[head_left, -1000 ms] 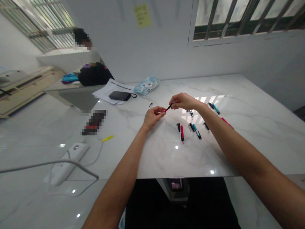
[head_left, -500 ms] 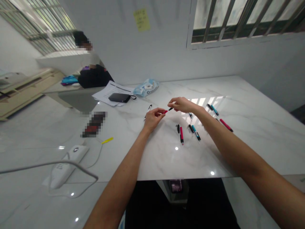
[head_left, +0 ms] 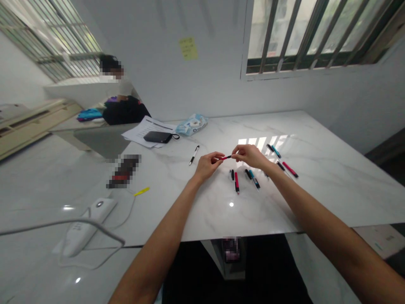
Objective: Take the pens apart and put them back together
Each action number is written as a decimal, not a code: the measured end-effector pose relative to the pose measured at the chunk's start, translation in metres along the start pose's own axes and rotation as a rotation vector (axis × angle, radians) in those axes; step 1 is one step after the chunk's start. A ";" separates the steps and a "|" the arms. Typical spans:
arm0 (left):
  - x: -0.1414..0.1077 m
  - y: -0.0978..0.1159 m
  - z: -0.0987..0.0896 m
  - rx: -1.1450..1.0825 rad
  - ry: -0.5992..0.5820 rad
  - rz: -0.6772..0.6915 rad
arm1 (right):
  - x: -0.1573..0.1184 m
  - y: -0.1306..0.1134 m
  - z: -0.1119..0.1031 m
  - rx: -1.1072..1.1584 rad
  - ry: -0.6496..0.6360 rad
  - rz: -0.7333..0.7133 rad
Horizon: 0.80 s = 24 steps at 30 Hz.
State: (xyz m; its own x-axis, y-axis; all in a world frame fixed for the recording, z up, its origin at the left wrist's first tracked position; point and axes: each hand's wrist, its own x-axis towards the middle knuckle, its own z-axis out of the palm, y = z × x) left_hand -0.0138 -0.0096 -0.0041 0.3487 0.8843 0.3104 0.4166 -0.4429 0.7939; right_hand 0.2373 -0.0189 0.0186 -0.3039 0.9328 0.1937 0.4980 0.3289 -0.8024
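Observation:
My left hand point(head_left: 207, 166) is closed in a pinch on a red pen barrel point(head_left: 225, 158). From the other side, the fingertips of my right hand point(head_left: 250, 156) pinch a black pen piece point(head_left: 229, 156). The two pieces lie in line and appear to meet between my hands, just above the table. Nearer to me lie a taken-apart red pen point(head_left: 237, 182) and a taken-apart blue pen point(head_left: 254, 179), each beside black parts. Left of my left hand rests a whole white-and-black pen point(head_left: 194, 155).
More blue pen parts point(head_left: 276, 151) and red pen parts point(head_left: 290, 169) lie beyond my right forearm. Papers point(head_left: 136, 134) under a black power bank point(head_left: 157, 137) and a blue-white packet point(head_left: 191, 124) sit at the back. A power strip point(head_left: 90, 228) with a grey cable is at left. Another person sits far left.
The red barrel and black piece have come from slightly apart to in line and seemingly touching. My right hand sits lower over the table. The view has shifted a little.

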 end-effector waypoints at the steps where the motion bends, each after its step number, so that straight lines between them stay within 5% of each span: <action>1: 0.001 0.003 0.001 0.021 -0.017 0.006 | -0.005 0.003 0.000 -0.022 0.037 0.004; 5: 0.002 0.014 0.008 0.097 -0.032 0.026 | -0.016 0.014 -0.001 -0.030 0.181 -0.029; 9: -0.007 0.015 0.018 0.130 0.081 0.053 | -0.023 0.021 0.000 0.104 0.223 -0.082; 24: -0.022 0.015 0.017 0.174 0.129 0.110 | -0.022 0.027 0.014 0.387 0.144 0.030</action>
State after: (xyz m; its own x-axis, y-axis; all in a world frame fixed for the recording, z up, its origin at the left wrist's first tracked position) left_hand -0.0013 -0.0383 -0.0076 0.2945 0.8357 0.4636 0.5241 -0.5469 0.6528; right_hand 0.2461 -0.0324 -0.0148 -0.1631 0.9613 0.2220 0.1547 0.2471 -0.9566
